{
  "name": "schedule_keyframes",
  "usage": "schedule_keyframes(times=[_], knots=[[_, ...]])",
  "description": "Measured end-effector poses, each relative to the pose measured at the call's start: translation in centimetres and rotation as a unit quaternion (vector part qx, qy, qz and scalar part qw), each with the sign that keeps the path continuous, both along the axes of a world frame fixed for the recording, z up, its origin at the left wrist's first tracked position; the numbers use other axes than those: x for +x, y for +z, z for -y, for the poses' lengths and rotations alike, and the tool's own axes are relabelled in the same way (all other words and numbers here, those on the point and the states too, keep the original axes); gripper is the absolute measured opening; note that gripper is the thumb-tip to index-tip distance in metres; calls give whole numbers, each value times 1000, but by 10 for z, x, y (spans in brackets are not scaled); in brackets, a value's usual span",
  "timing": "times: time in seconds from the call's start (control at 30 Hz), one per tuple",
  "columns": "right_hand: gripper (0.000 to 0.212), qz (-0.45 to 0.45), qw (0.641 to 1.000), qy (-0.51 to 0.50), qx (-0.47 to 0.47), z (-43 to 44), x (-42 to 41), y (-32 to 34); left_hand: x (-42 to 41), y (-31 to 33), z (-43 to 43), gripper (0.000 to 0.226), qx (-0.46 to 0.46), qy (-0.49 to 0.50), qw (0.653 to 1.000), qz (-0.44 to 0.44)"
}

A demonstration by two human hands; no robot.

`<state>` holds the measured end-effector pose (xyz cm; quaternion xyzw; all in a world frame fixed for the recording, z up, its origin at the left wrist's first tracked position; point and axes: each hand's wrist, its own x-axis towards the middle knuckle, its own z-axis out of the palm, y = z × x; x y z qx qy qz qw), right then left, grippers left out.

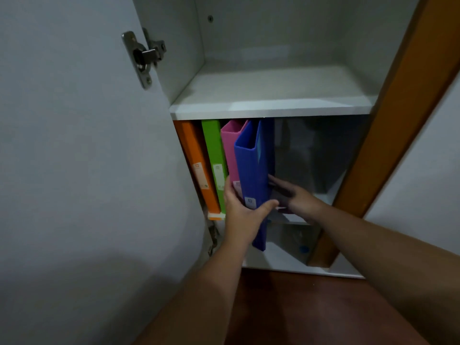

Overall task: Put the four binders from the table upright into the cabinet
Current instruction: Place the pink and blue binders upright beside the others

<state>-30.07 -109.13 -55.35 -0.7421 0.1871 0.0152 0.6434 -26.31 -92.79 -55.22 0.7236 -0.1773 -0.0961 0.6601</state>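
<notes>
Blue binder (251, 165) upright (spine facing out), left hand (242, 210) gripping its spine, right hand (293, 197) flat against its side

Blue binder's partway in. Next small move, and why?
Likely lift and push the blue binder back onto the shelf beside the pink binder: its lower end hangs below the shelf edge, left hand grips its spine, right hand lies flat on its side.

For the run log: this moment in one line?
blue binder: partly in cabinet | left hand: grips it | right hand: touches its right side | standing inside: orange binder, green binder, pink binder
</notes>
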Motion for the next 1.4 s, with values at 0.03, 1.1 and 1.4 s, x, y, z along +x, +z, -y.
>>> schedule_keyframes(times=[0.03,1.1,1.4], knots=[[75,-11,999,47,-21,2,-6,3,3,1,-6,107,12,-24,1000,-15],[80,-50,982,47,-175,20,50,-12,77,33,-6,20,268,102,915,283],[81,-53,984,44,-162,19,52,-10,70,33,-25,32,210,124,921,304]])
